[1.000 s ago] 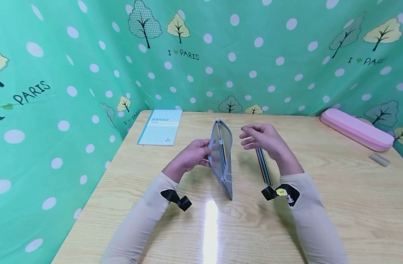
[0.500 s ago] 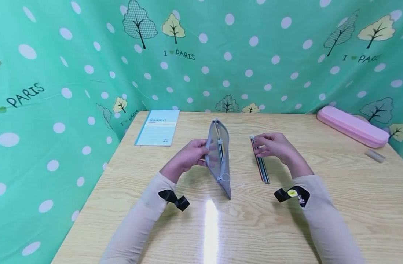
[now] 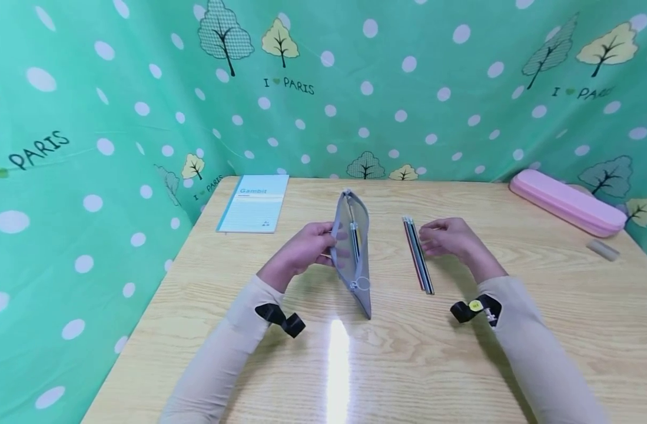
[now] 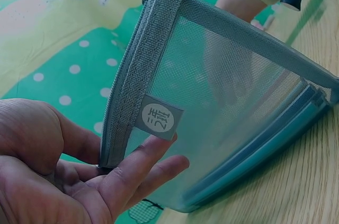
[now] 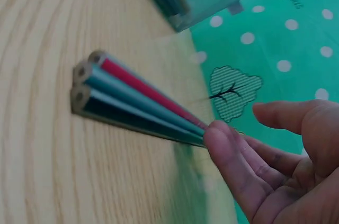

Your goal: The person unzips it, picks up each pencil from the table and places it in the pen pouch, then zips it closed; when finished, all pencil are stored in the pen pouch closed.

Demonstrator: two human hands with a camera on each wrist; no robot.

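Beyond the left hand (image 3: 308, 244), off to its left, lies a pale blue notebook (image 3: 253, 206). That hand pinches the left wall of a grey mesh pouch (image 3: 347, 268), its fingers showing through the mesh; the mouth gapes upward, and a few pencils inside (image 3: 355, 242) lean along the pouch's length. The pouch stands to the right of this hand, its long axis running away from the person.

Between the pouch and the right hand (image 3: 446, 238) lie the loose pencils (image 3: 418, 257), side by side, three ends showing in the right wrist view. They run away from the person, nearly parallel to the pouch, their far ends slanting a little leftward. The right hand is much the nearer: its bent fingertips sit just beside their far half, on the right, thumb apart, pinching nothing; whether they touch cannot be told.

Well to the right of that hand are a pink case (image 3: 567, 203) and a small grey block (image 3: 603, 250).
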